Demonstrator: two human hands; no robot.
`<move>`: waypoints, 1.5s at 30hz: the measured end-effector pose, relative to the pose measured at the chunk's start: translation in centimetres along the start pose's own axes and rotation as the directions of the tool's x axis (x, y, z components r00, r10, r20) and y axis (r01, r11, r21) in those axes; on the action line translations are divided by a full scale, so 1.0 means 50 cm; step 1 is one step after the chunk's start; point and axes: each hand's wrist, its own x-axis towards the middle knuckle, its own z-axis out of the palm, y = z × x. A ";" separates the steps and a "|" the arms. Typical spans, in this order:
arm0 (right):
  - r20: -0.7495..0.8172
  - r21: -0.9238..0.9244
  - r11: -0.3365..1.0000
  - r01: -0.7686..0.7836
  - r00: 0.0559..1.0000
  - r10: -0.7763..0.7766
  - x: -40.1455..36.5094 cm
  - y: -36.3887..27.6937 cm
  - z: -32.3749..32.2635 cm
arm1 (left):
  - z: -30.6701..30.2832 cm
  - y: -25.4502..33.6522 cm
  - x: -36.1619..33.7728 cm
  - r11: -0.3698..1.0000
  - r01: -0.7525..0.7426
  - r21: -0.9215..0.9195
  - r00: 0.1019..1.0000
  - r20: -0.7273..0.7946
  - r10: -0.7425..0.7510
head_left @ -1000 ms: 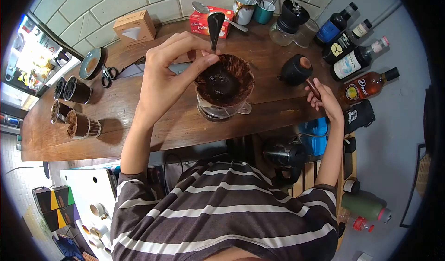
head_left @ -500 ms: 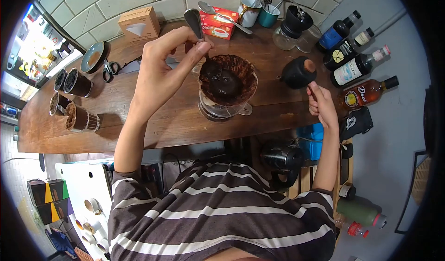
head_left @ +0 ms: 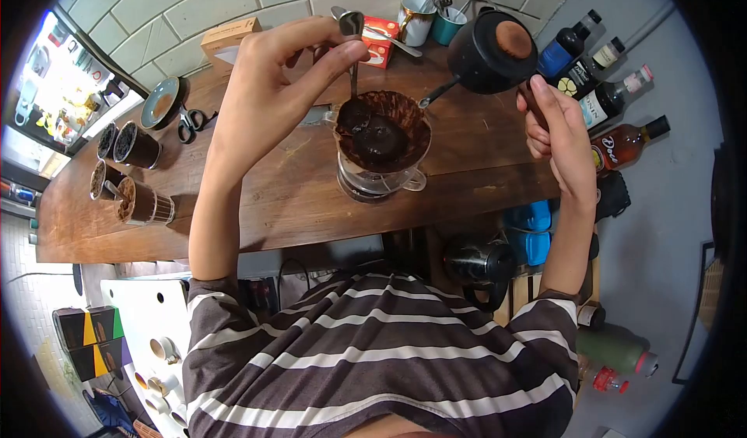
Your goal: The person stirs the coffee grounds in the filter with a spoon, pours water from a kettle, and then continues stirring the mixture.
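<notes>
My left hand (head_left: 272, 92) pinches a metal spoon (head_left: 352, 27) by its upper handle, and the spoon's lower end dips into wet dark coffee grounds (head_left: 380, 138). A filter stained brown (head_left: 414, 119) lines the dripper around these grounds. Beneath it stands a clear glass server (head_left: 362, 181) with a handle on its right. Wrapped around the grip of a small black gooseneck kettle (head_left: 476, 63) is my right hand (head_left: 562, 131). The kettle is raised above the table, its thin spout reaching left to the filter's right rim.
Syrup bottles (head_left: 626, 138) line the right side of the wooden table (head_left: 288, 204). Two cups with utensils (head_left: 416, 22) and a red box (head_left: 379, 45) stand by the tiled wall. At left are scissors (head_left: 188, 125), a small plate (head_left: 162, 99) and several containers of coffee (head_left: 138, 146).
My right hand has lifted the kettle off the table and brought its spout left to the filter's rim. My left hand still holds the spoon in the grounds.
</notes>
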 end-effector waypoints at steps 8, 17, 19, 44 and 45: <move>-0.119 -0.216 0.971 0.104 0.984 -0.132 0.024 0.002 0.027 | -0.014 -0.004 0.021 0.999 -0.035 0.018 0.999 0.003 0.035; -0.174 -0.504 0.823 0.262 0.902 -0.394 0.016 -0.027 0.059 | -0.019 -0.012 0.021 0.996 -0.091 -0.011 0.996 0.008 0.091; -0.171 -0.515 0.816 0.263 0.901 -0.399 0.011 -0.032 0.066 | -0.026 -0.010 0.016 0.998 -0.068 0.015 0.997 0.032 0.068; -0.193 -0.579 0.774 0.255 0.880 -0.435 0.021 -0.051 0.084 | -0.015 -0.007 0.018 0.996 -0.055 -0.074 0.997 0.056 0.060; -0.203 -0.588 0.772 0.241 0.880 -0.429 0.019 -0.052 0.082 | -0.016 -0.008 0.018 0.996 -0.065 -0.065 0.997 0.046 0.068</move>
